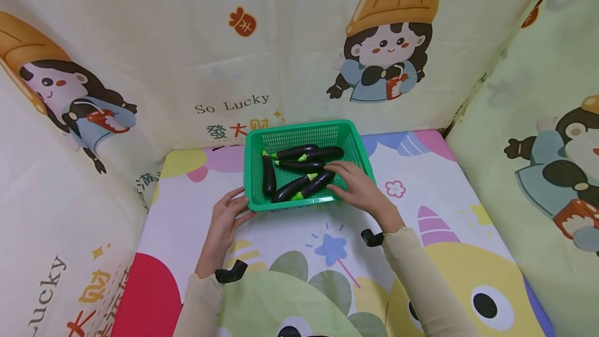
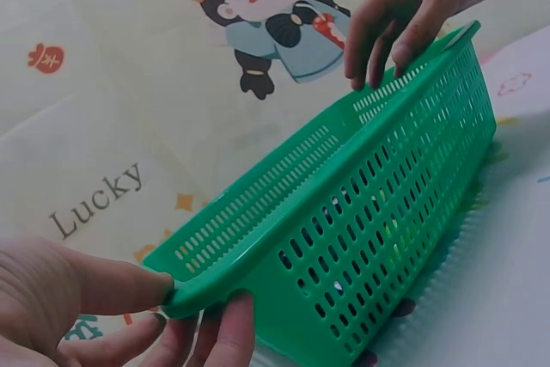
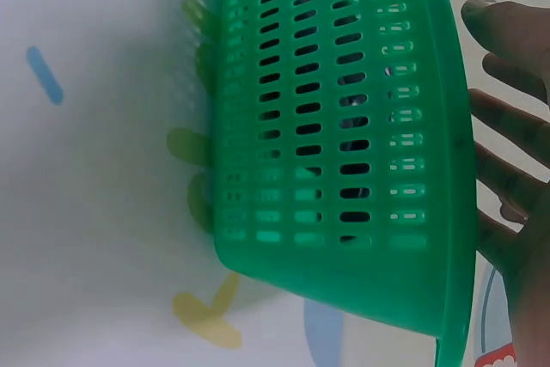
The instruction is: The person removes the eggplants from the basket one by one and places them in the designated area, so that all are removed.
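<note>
A green plastic basket [image 1: 306, 204] with slotted sides holds several dark purple eggplants [image 1: 268, 176] with green stems. At its near left corner my left hand [image 1: 226, 222] grips the rim, thumb on top and fingers underneath, as the left wrist view shows at the basket's rim [image 2: 249, 255]. My right hand [image 1: 357, 187] hangs over the basket's right side, its fingers spread and loosely bent above the eggplants at that end. Nothing is visibly held in it. In the right wrist view the basket wall [image 3: 344, 169] hides the eggplants from the right fingers [image 3: 511, 131].
The basket stands near the back of a table covered by a printed cartoon cloth [image 1: 285, 238]. Cream printed fabric walls [image 1: 299, 40] close off the back and both sides. A black strap [image 1: 231, 272] is on the left wrist, another [image 1: 372, 238] on the right.
</note>
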Demonstrator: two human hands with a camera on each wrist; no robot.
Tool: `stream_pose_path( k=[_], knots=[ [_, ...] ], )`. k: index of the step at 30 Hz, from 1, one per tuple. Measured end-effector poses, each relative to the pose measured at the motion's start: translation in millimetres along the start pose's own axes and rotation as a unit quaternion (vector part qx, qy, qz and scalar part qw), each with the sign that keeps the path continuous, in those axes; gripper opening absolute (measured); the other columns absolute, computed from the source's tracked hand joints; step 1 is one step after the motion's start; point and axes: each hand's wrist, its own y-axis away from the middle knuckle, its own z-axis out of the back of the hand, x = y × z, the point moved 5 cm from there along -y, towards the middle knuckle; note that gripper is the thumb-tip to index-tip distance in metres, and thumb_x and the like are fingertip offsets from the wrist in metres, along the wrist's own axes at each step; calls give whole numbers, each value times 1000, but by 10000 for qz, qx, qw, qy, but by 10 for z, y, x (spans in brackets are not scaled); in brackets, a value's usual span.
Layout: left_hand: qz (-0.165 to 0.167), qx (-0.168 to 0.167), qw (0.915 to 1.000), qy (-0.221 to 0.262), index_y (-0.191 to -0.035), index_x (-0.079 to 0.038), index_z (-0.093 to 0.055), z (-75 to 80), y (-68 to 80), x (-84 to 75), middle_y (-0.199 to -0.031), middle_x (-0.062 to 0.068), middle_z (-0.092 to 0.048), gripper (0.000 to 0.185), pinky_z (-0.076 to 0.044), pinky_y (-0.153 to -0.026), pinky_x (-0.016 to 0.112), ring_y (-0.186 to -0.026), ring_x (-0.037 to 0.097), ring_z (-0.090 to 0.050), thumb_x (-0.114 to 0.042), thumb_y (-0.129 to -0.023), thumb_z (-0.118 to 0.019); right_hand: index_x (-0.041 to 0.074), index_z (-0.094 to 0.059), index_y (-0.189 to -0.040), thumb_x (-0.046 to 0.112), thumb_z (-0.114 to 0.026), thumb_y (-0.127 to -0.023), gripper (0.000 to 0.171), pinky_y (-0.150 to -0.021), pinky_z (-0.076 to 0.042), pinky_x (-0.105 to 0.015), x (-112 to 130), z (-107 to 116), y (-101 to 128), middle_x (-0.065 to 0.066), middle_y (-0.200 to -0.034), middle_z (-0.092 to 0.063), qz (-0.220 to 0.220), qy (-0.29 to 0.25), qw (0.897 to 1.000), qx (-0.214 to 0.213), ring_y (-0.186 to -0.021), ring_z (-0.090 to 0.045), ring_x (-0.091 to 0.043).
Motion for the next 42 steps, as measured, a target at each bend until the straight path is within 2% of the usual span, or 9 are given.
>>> stream_pose_path(
  k=[7, 16, 25, 35, 42],
  knots=[
    [24, 1, 10000, 0, -156, -7, -44, -6, -17, -2, -104, -7, -71, 52, -64, -81, 31, -88, 8, -74, -9, -106, -60, 12, -56, -148, 29, -74, -99, 55, -121, -40, -54, -7, -49, -80, -12, -152, -55, -134, -12, 9996, 241, -144, -49, -33],
    [147, -23, 9999, 4, -156, -7, -44, -8, -31, -3, -104, -8, -72, 53, -64, -80, 30, -86, 8, -74, -10, -106, -60, 11, -57, -147, 27, -76, -97, 55, -121, -39, -55, -8, -108, -180, -13, -152, -55, -89, 18, 9990, 428, -144, -48, -34],
    [224, -5, 9997, 17, -156, -5, -44, -11, -46, 2, -103, -6, -69, 53, -64, -77, 28, -85, 7, -73, -10, -106, -60, 11, -59, -145, 29, -76, -97, 54, -118, -43, -55, 3, -164, -279, -12, -149, -58, 75, 283, 9969, 736, -141, -51, -33],
    [238, 71, 9997, -77, -156, -5, -44, -22, -63, -6, -104, -6, -68, 52, -64, -76, 28, -84, 8, -72, -9, -106, -58, 9, -61, -143, 30, -74, -99, 51, -119, -42, -54, 55, -212, -425, -12, -149, -58, 317, 632, 9890, 1299, -141, -50, -34],
    [210, 107, 9995, -206, -156, -4, -44, -23, -66, -8, -109, -4, -67, 51, -64, -80, 30, -84, 6, -72, -10, -107, -57, 14, -63, -140, 33, -72, -100, 45, -116, -44, -55, 84, -298, -518, -8, -146, -60, 559, 1031, 9777, 1742, -138, -52, -31]
  ],
)
